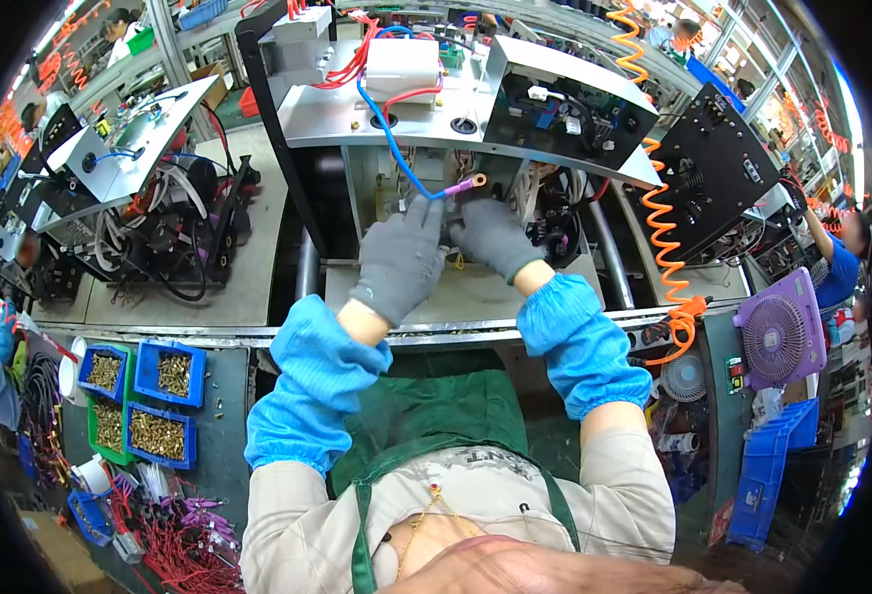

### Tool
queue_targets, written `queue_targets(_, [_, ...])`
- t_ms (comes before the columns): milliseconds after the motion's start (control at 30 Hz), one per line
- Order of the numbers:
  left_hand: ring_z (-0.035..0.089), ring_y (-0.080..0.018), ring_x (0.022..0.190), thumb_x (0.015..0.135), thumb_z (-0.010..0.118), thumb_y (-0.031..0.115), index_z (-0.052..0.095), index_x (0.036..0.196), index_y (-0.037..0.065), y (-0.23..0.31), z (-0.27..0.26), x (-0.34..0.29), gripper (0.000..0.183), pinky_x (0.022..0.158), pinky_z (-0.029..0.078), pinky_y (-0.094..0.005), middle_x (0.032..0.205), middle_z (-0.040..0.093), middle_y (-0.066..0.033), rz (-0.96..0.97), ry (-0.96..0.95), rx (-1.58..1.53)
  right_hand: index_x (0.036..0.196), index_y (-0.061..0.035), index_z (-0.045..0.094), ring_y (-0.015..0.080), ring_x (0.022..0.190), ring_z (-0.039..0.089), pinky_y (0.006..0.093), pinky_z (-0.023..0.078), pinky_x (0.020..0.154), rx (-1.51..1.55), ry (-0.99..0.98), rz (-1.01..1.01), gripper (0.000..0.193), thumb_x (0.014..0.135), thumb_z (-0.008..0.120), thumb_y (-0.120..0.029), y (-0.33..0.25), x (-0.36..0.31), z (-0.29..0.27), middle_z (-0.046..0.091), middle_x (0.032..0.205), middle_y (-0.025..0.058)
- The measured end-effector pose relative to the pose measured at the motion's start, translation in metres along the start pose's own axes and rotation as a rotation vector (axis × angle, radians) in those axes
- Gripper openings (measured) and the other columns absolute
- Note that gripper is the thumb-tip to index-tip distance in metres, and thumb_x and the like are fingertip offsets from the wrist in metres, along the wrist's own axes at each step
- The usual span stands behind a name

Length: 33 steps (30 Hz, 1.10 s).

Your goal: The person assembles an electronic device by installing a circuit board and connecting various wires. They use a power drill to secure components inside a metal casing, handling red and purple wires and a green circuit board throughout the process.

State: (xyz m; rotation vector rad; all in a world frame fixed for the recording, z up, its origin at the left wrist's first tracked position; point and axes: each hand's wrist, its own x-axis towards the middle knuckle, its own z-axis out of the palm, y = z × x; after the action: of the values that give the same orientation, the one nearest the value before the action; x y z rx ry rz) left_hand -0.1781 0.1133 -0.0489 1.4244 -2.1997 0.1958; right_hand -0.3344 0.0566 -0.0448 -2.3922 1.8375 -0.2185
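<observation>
Both hands wear grey knit gloves and reach into the open front of a grey sheet-metal machine chassis (396,124) standing on the conveyor bench. The left hand (399,259) has its fingers curled against internal parts just below a blue insulated wire with a pink-sleeved ring terminal (465,184); whether they pinch anything cannot be told. The right hand (495,238) is likewise bent inward beside it, directly under the terminal, and its grasp is hidden. The terminal hangs free, between and slightly above the two hands, and appears to touch neither. In judgement, the loose terminal could snag on a glove or slip behind the wiring if either hand lifts without looking, and the bulky blue cloth sleeve covers (579,342) could catch on the chassis edge. An orange coiled air hose (666,238) hangs near the right forearm and could drag across the work. At the lower left, four open blue plastic bins (170,374) hold small brass-coloured fasteners, and loose red leads lie below them.
</observation>
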Motion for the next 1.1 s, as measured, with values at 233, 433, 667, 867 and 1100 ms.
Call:
queue_targets(233, [0.063,-0.0326,0.075,0.08,0.059,0.024,0.06,0.102,0.008,-0.031,0.03,-0.004,0.027,0.068,0.051,-0.0433,0.084,0.064,-0.0144,-0.077,-0.09,-0.235,0.085,-0.0047,0.068,0.0323,0.073,0.065,0.0402,0.052,0.068,0.453,0.202,-0.601,0.016,0.079,0.058,-0.015,-0.022,-0.037,-0.089,0.067,0.074,0.0133])
queue_targets(433, [0.064,-0.023,0.069,0.081,0.065,0.025,0.066,0.086,0.004,-0.022,-0.022,0.004,0.022,0.064,0.05,-0.0347,0.076,0.065,-0.0129,-0.412,0.256,-0.83,0.112,-0.0103,0.058,0.0278,0.089,0.064,0.0385,0.052,0.074,-0.065,0.598,-0.781,0.033,0.079,0.055,-0.011,-0.059,0.026,-0.143,0.063,0.105,0.0081])
queue_targets(667, [0.056,-0.0066,0.071,0.086,0.062,0.025,0.06,0.114,0.001,-0.037,-0.018,0.026,0.037,0.058,0.046,-0.0233,0.089,0.065,-0.0056,-0.408,0.284,-1.105,0.103,-0.0156,0.063,0.0303,0.084,0.064,0.041,0.051,0.074,-0.269,0.381,-0.655,0.024,0.085,0.052,-0.026,-0.072,0.051,-0.148,0.064,0.096,0.0117])
queue_targets(867, [0.051,-0.0043,0.063,0.089,0.06,0.022,0.062,0.107,0.002,-0.037,-0.004,0.039,0.028,0.056,0.045,-0.021,0.079,0.061,0.0001,-0.447,0.432,-1.43,0.089,-0.0139,0.07,0.0319,0.08,0.063,0.0411,0.051,0.074,-0.196,0.334,-0.661,0.026,0.084,0.056,-0.036,-0.065,0.064,-0.165,0.065,0.087,0.0121])
queue_targets(1100, [0.052,-0.0062,0.057,0.09,0.053,0.015,0.059,0.089,0.003,-0.044,0.003,0.035,0.013,0.05,0.044,-0.0217,0.071,0.058,-0.0024,-0.595,0.386,-1.453,0.083,-0.0099,0.07,0.031,0.078,0.063,0.04,0.05,0.074,-0.022,0.524,-0.563,0.014,0.079,0.062,-0.021,-0.065,0.073,-0.179,0.066,0.081,0.013])
